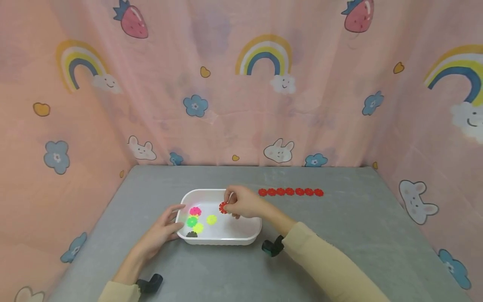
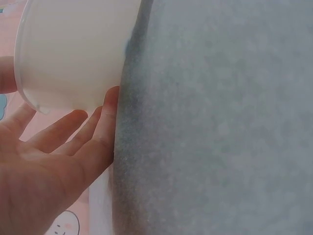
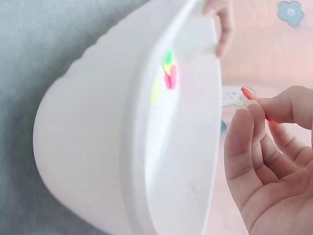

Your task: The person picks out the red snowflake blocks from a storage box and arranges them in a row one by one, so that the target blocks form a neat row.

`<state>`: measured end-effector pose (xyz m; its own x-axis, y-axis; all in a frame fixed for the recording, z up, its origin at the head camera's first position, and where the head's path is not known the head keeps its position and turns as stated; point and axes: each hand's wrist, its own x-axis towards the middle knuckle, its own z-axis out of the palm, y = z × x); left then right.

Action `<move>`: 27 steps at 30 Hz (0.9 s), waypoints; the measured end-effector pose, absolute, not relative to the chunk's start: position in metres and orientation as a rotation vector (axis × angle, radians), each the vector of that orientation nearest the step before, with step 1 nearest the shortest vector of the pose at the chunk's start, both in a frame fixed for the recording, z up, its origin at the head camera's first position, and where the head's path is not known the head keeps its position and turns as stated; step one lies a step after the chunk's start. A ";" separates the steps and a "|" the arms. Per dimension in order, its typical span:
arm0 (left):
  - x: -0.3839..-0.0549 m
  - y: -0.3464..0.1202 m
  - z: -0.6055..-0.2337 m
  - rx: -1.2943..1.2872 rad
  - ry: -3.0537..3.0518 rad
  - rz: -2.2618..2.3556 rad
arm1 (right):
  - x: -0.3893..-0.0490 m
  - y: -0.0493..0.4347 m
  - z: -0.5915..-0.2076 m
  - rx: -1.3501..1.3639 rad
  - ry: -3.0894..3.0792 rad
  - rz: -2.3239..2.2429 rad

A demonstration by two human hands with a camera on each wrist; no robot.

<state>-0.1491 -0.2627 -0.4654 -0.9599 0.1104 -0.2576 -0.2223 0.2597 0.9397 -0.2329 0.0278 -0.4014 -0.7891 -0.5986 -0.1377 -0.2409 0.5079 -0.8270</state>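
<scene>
A white plastic tray (image 1: 234,241) sits on the grey table. My left hand (image 1: 160,230) grips its left end, thumb at the rim and the other fingers along the outer wall, as the left wrist view shows. My right hand (image 1: 243,202) is over the tray's far right part and pinches a red notched disc (image 1: 223,207) between thumb and fingertips. The right wrist view shows this red disc (image 3: 248,94) edge-on, above the rim. At the tray's left side lie a pink disc (image 1: 195,211), a green disc (image 1: 192,221), yellow discs (image 1: 211,219) and a dark disc (image 1: 191,234).
Several red discs (image 1: 289,191) form a straight row on the table (image 1: 339,226), behind and right of the tray. A pink patterned curtain (image 1: 226,126) surrounds the table's back and sides. Each wrist wears a black camera mount (image 1: 272,246).
</scene>
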 end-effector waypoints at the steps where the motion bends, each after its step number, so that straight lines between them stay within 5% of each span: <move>1: -0.149 -0.263 -0.465 -0.103 2.264 1.757 | -0.233 0.032 -0.400 -0.691 2.340 -1.213; 27: -0.150 -0.263 -0.467 -0.094 2.248 1.784 | -0.249 0.161 -0.401 -0.534 2.612 -1.360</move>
